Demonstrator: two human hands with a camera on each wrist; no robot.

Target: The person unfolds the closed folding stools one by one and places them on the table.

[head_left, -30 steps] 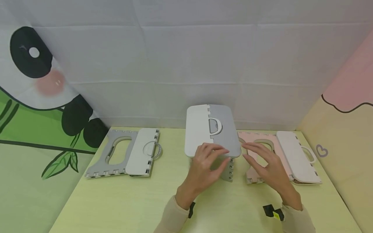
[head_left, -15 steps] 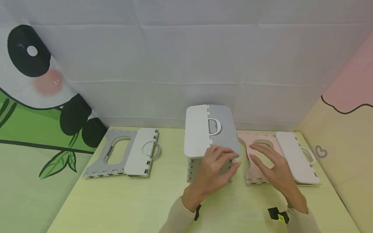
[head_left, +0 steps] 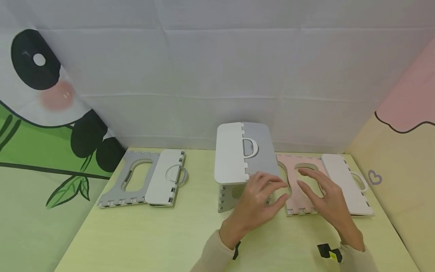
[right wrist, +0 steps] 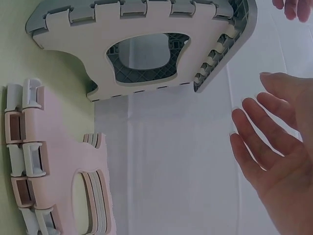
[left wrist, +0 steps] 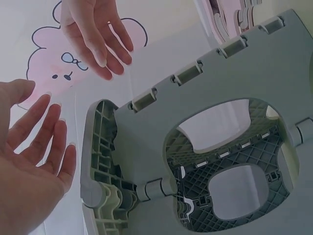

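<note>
A folding step stool (head_left: 231, 155), white and grey with a carry handle on top, stands unfolded at the centre back of the table. My left hand (head_left: 256, 202) hovers before its front right corner, covering part of that side; nothing is in its loosely bent fingers. Farther right, my right hand (head_left: 326, 202) hovers over a flat-folded pink and white stool (head_left: 302, 189), also holding nothing. In the left wrist view, the unfolded stool's grey leg panel (left wrist: 146, 122) shows an oval opening and hinges. From the right wrist view, my right hand (right wrist: 279, 147) appears apart from both stools.
Another folded stool (head_left: 136, 177), grey and white, lies flat on the left of the pale yellow-green table (head_left: 136, 238). Behind the table hangs a plain light cloth (head_left: 204, 75). Printed cartoon panels stand at the left and right sides.
Both hands have drifted right and slightly nearer to me, the left sliding across the front of the unfolded stool. The three stools have stayed in place.
</note>
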